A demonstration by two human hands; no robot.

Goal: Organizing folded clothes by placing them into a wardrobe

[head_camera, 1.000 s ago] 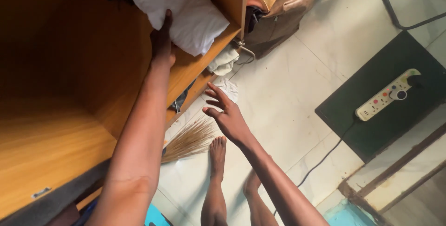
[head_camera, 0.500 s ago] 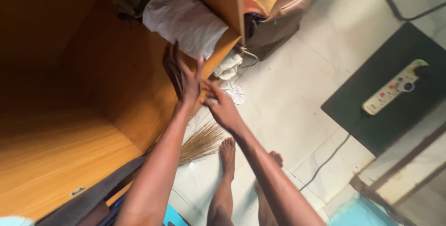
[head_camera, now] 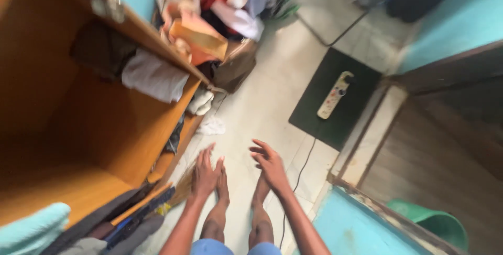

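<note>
1. Hanging empty over the pale tiled floor (head_camera: 251, 113), the left hand (head_camera: 205, 174) has its fingers spread and grips nothing; the right hand (head_camera: 270, 163) beside it is likewise splayed and bare.
2. Nearest the left hand, a wispy straw broom (head_camera: 183, 189) lies at the foot of the smooth orange wooden wardrobe (head_camera: 105, 129).
3. Inside on a shelf sits a soft white folded cloth (head_camera: 153, 77); a long white power strip (head_camera: 332, 96) rests on a dark rectangular mat (head_camera: 319, 116).

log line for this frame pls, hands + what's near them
left hand: open, empty, above broom | right hand: open, empty, over floor | wooden shelf at left holds white bundle
</note>
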